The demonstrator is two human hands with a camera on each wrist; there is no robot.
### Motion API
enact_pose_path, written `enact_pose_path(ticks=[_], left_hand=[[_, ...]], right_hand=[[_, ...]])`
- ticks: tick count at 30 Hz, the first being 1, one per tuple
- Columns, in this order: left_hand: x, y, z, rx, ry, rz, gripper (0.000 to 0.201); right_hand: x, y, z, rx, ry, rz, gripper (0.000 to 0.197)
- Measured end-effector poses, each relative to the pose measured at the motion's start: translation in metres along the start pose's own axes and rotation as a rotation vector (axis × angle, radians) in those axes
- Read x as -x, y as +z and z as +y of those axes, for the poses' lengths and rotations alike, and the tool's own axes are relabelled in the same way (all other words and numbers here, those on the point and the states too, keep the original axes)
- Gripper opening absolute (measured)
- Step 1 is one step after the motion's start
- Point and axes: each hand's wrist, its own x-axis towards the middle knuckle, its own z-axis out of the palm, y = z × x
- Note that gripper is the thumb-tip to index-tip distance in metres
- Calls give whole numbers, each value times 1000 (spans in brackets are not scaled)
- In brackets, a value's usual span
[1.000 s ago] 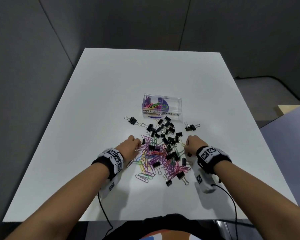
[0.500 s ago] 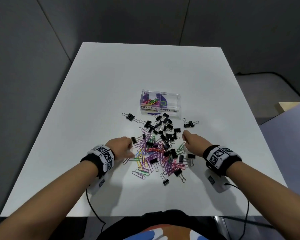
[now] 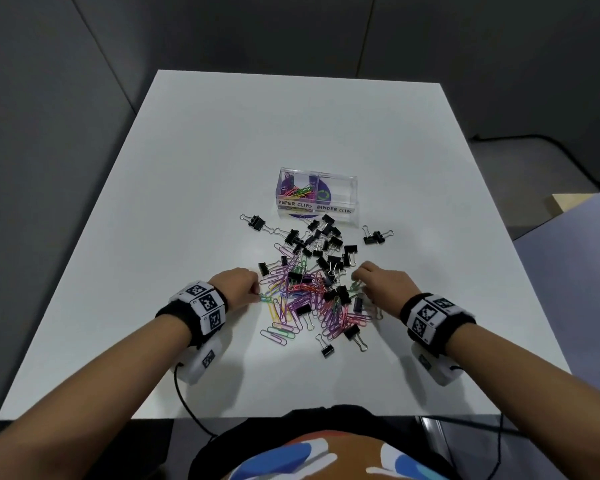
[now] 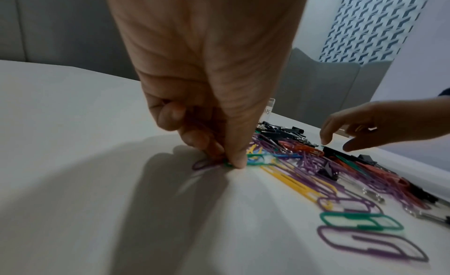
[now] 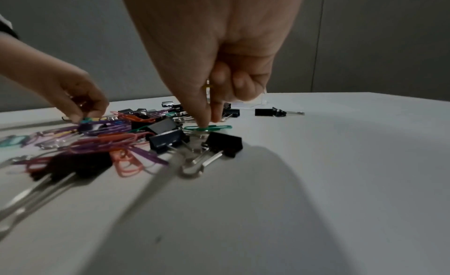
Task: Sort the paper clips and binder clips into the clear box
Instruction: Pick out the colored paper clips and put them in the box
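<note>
A clear box (image 3: 317,194) labelled PAPER CLIPS and BINDER CLIPS stands mid-table, with coloured paper clips in its left compartment. In front of it lies a mixed pile (image 3: 312,289) of coloured paper clips and black binder clips. My left hand (image 3: 257,293) is at the pile's left edge, thumb and fingers pinching a green paper clip (image 4: 253,161) down on the table. My right hand (image 3: 359,284) is at the right edge, its fingertips (image 5: 207,123) pinching another green paper clip (image 5: 214,127) above two binder clips (image 5: 219,142). A yellow clip (image 5: 207,86) shows inside its curled fingers.
The white table (image 3: 291,126) has bare surface behind and beside the box. Single binder clips lie apart at the left (image 3: 257,222) and right (image 3: 374,237) of the pile. Loose paper clips (image 3: 278,332) lie near the front. Grey walls surround the table.
Both hands have drawn slightly outward to the pile's left and right edges. Each one's fingertips have closed on a green paper clip. The pile and box have not moved.
</note>
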Motion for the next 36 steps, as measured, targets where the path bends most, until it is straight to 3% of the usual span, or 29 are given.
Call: enact_pose_path(ticks=[7,11,16,20,24,28,36], left_hand=[[3,-3,-1,61,8,79,21],[6,-3,-6,147,27,83,32],[6,-6,-5,242,15,137,24],[2,-12,-1,271,-14,129,27],[-3,-18,2,310,-20,138,43],[-5,-19,3,313,-11,107,52],[-1,-8,4,199,52,40,31]], right_hand=[[-25,-3,1,-53,79,-76,13],[-23,-7,6,-185,145,-90,19],[-17,-18,0,-319,192,-37,23],[-20,-21,-8,-323,169,-28,28],[-23,-22,-16,-325,166,-36,37],[-22,-24,-22,-304,124,-56,34],[-18,-19,-27,-177,59,-82,16]])
